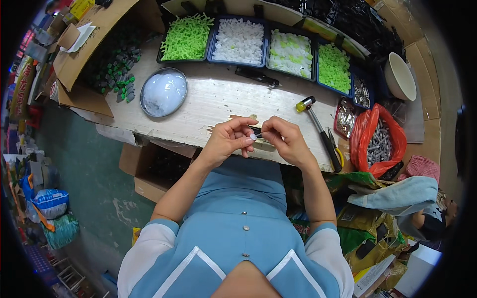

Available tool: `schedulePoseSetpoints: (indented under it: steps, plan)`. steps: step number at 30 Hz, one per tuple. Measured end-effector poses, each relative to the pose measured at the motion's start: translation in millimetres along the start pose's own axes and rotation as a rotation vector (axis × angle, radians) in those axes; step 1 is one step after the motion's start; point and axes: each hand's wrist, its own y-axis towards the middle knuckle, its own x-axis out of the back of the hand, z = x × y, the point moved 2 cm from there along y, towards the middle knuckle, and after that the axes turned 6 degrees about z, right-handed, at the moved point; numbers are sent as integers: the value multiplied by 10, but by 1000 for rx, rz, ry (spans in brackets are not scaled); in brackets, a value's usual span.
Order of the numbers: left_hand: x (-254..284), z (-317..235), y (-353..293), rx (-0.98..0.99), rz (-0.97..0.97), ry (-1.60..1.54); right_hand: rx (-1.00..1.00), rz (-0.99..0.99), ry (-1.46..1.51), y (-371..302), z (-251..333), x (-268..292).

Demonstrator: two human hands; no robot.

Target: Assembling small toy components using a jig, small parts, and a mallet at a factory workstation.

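Note:
My left hand (229,140) is raised over the near edge of the table, its fingertips pinching a small round white piece (253,136). Close beside it, my right hand (288,140) has thumb and fingers pressed together at a thin piece that touches or nearly touches the white one. The thin piece is too small to name. Behind the hands stand a tray (214,53) of round white pieces and, to its left, a heap of bright green pieces (186,37) in another tray. A metal dish (143,103) with a whitish, glossy substance sits to the left.
Right of my hands lie a hammer (320,133) with a yellow-tipped head and yellow-handled scissors (340,157). A red bag (360,134) of grey metal parts is farther right. A dark hand tool (256,77) lies before the trays. Black-and-green parts (121,82) spill from a carton at left.

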Motion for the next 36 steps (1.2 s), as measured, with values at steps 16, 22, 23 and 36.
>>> schedulePoseSetpoints:
  steps: [16,22,23,36]
  plan:
    - [47,10,-16,-13,-43,27,85,78,-190,118,-24,-113]
    - [84,119,-30,-53,-122,-154,159,-228,-133,29,-63,-312]
    - [80,127,-31,-73,-124,-165,157,-227,-133,36,-65,-341]
    - [233,-69,-4,-114,-297,481,97,-216,-457,83,-278,-390]
